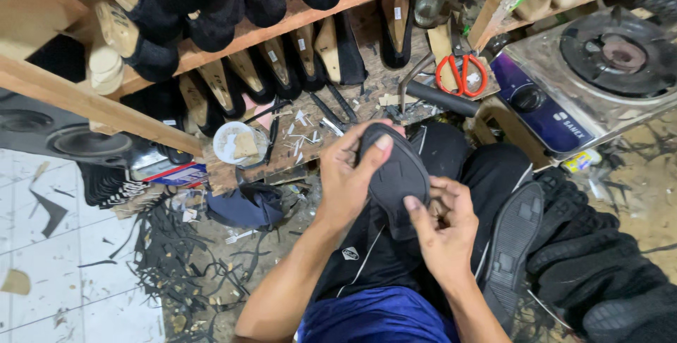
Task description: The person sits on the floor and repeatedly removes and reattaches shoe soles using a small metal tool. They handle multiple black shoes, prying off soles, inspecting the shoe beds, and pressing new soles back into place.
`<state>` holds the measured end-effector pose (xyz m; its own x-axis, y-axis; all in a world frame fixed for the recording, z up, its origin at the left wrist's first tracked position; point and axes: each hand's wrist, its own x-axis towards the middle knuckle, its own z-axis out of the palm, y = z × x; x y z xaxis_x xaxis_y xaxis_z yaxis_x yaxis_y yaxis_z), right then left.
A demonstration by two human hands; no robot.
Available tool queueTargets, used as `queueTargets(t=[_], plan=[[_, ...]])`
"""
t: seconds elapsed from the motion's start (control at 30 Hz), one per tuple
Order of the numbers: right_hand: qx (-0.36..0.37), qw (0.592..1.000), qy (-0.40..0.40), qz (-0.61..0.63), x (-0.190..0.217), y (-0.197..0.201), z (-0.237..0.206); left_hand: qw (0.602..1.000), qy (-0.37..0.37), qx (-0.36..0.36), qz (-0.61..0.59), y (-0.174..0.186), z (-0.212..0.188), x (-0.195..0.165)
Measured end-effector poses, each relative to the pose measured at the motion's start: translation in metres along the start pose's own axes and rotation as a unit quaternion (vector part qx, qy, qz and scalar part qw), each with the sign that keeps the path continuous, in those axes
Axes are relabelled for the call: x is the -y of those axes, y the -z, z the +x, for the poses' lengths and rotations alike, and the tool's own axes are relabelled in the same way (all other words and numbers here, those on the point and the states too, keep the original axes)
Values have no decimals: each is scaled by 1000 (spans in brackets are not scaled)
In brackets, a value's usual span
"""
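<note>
A black rubber shoe sole (398,174) sits sole-side up over my lap, held by both hands. My left hand (349,174) grips its left edge and toe, with the thumb pressed on top near the tip. My right hand (441,227) holds the lower right edge, index finger lying on the sole. What is underneath the sole is hidden. A second black sole (511,244) lies on my right thigh, untouched.
A low wooden bench (310,138) ahead carries a small tub (236,142), red-handled scissors (462,75), a hammer (430,96) and scraps. Shelves above hold several black shoes on lasts (211,4). A gas stove (585,68) stands right, a pile of black soles (606,272) lower right, offcuts on the floor (183,258).
</note>
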<state>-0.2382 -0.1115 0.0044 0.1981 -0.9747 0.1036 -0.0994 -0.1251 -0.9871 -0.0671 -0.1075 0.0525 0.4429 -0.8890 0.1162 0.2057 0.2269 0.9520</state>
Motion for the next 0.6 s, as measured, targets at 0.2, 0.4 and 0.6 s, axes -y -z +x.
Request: queueTargets(t=[0.2,0.4,0.6], plan=[[-7,942,233,-242,11,-5,-16,988,15,-65,-143,25,30,28],[11,935,200,-292,-16,-2,-15,975,42,-126,-176,53,55,68],[-8,961,169,-221,-39,-6,-16,972,57,-140,-181,76,66,98]])
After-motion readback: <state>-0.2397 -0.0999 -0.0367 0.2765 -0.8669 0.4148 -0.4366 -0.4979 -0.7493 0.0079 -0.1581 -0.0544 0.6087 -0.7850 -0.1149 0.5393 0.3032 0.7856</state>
